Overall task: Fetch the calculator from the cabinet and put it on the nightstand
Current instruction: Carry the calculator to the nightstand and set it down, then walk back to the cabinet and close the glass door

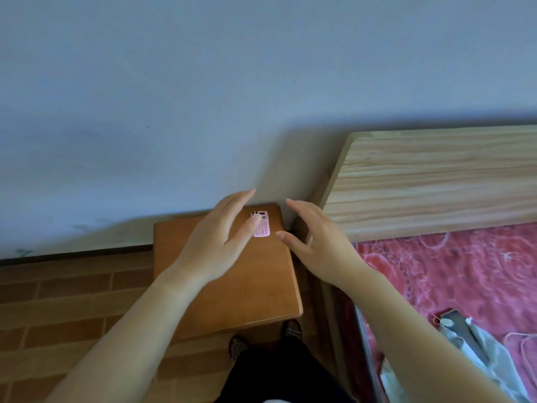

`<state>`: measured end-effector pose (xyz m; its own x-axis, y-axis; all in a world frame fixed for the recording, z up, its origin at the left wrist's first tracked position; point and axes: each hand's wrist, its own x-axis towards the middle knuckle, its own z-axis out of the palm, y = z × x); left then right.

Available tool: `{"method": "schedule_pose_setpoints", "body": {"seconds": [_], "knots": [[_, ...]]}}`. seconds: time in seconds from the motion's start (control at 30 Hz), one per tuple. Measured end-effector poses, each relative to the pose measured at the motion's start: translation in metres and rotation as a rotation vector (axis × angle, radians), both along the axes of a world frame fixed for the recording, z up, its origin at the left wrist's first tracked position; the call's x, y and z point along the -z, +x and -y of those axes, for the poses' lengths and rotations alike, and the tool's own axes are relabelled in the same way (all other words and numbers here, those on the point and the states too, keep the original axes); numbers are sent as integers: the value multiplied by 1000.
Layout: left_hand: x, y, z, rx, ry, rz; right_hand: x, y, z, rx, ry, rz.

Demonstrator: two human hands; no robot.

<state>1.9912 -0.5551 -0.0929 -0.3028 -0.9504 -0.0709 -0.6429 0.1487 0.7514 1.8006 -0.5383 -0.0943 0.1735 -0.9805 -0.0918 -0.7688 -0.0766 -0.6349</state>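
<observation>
A small pink calculator [262, 226] lies flat on the far right corner of the brown wooden nightstand [232, 286]. My left hand [215, 239] hovers over the nightstand just left of the calculator, fingers spread, thumb overlapping the calculator's left edge in the view. My right hand [316, 242] is held open to the right of the calculator, above the nightstand's right edge, holding nothing. Whether the left thumb touches the calculator is unclear.
A bed with a light wooden headboard [436, 181] and red patterned blanket [450, 274] stands right of the nightstand. A grey item with cloth [462, 333] lies on the bed. A pale wall [203, 97] is behind; brick-patterned floor [72, 301] lies left. My feet are below the nightstand.
</observation>
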Motion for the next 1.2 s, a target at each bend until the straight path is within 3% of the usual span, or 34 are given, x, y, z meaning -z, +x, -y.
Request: {"method": "schedule_pose_setpoints", "body": {"seconds": [0.23, 0.63, 1.2], "knots": [[-42, -4, -50, -112, -30, -154, -55, -16, -33, -128, -54, -12], [-62, -29, -134, -332, -121, -119, -71, -28, -59, -427, -77, 126], [-96, 84, -342, -1087, -120, -9, -106, 171, -158, -1170, -46, 97]]}}
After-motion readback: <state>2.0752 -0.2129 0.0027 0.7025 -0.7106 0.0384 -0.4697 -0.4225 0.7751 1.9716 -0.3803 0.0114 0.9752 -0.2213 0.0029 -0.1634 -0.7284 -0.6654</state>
